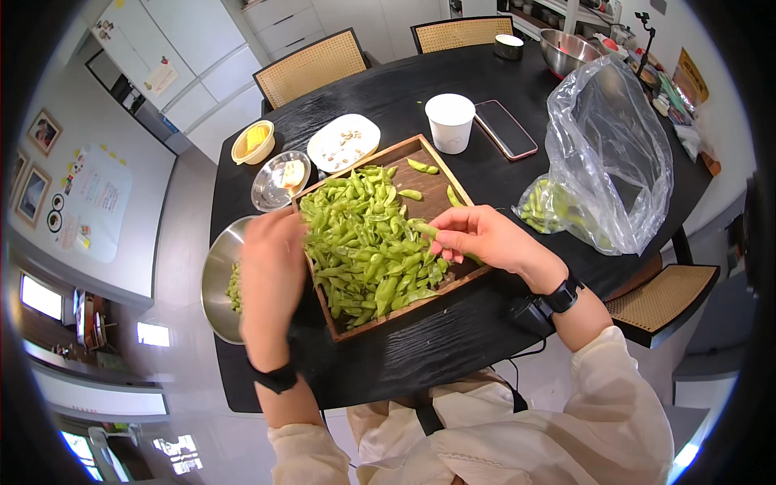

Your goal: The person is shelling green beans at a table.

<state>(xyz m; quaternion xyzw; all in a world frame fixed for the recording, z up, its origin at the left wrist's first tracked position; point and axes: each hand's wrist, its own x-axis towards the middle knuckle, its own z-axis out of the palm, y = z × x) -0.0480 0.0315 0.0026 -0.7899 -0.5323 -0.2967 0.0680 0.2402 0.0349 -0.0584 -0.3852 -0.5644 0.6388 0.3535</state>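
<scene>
Between thumb and fingers, my right hand (479, 239) pinches a green edamame pod (426, 228) over the right part of a square wooden tray (427, 200). A thick heap of edamame pods (364, 242) covers most of that tray, and a few single pods lie near its far corner. My left hand (273, 260) is motion-blurred above the tray's left edge and the rim of a steel bowl (216, 297); whether its fingers hold anything is not visible. Shelled green beans (234, 288) lie in the bowl, partly hidden by my left hand.
Beyond the tray stand a white plate with small bits (344, 143), a clear bowl (267, 188), a yellow-filled bowl (253, 142), a white paper cup (450, 123) and a smartphone (506, 129). A plastic bag holding pods (606, 163) stands right, a steel mixing bowl (567, 51) behind it.
</scene>
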